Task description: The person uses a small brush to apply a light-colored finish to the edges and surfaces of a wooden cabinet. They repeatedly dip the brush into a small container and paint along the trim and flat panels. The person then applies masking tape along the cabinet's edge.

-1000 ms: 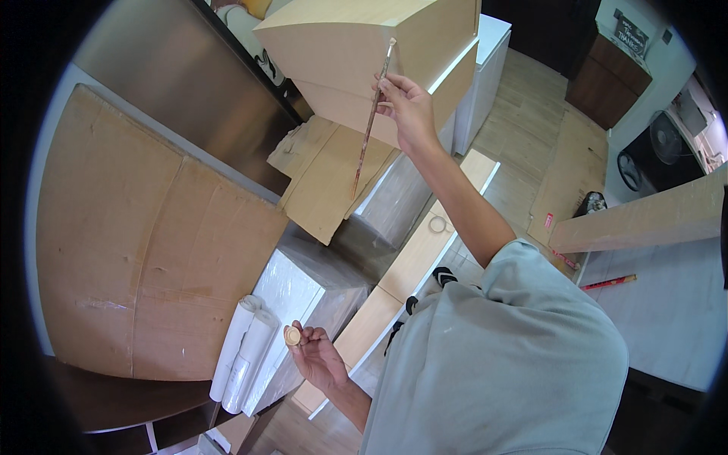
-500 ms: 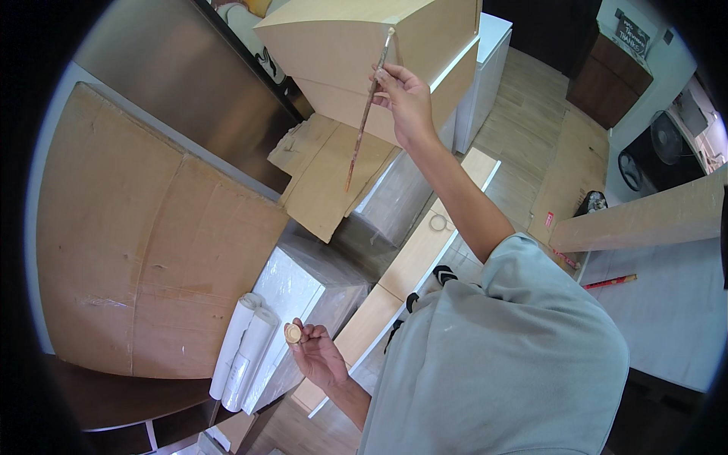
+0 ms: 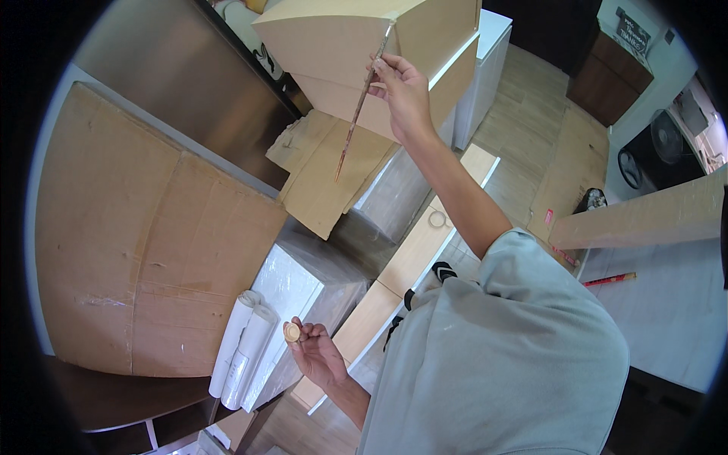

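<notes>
The right hand (image 3: 402, 87) pinches a thin stick (image 3: 362, 102) high by the cardboard box (image 3: 334, 45); it could slip. The left hand (image 3: 318, 355) pinches a small round wooden piece (image 3: 292, 332), easy to drop.

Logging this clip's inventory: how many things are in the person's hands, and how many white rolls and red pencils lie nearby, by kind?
Thin strip, in the right hand: 1
Small round tan piece, in the left hand: 1
White rolls: 2
Red pencil: 1
Total: 5
</notes>
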A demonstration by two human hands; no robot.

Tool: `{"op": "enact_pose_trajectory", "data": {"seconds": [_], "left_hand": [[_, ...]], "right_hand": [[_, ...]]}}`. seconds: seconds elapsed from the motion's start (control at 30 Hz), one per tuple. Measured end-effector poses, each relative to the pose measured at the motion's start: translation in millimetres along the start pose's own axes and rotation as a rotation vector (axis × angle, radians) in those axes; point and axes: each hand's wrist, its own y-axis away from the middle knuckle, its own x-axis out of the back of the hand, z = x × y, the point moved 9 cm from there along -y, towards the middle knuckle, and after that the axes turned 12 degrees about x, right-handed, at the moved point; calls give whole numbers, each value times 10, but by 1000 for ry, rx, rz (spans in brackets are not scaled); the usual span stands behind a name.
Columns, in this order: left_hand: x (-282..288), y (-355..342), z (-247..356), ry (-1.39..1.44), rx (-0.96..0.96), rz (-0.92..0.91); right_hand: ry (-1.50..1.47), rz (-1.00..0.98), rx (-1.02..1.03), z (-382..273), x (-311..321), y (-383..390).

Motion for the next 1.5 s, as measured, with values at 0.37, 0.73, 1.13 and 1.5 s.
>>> {"op": "enact_pose_trajectory", "data": {"seconds": [0.37,0.73,1.13,1.5], "left_hand": [[9,-20,-8,13,20,-15],[59,-38,-10,29,39,-26],[88,-21,-1,6,21,-8],[84,-36,-11,52,44,-47]], "right_hand": [[37,41,-42,117,85,-10],[38,76,-67,257,201,57],[52,98,-89,416,340,172],[87,121,-130,531,481,277]]}}
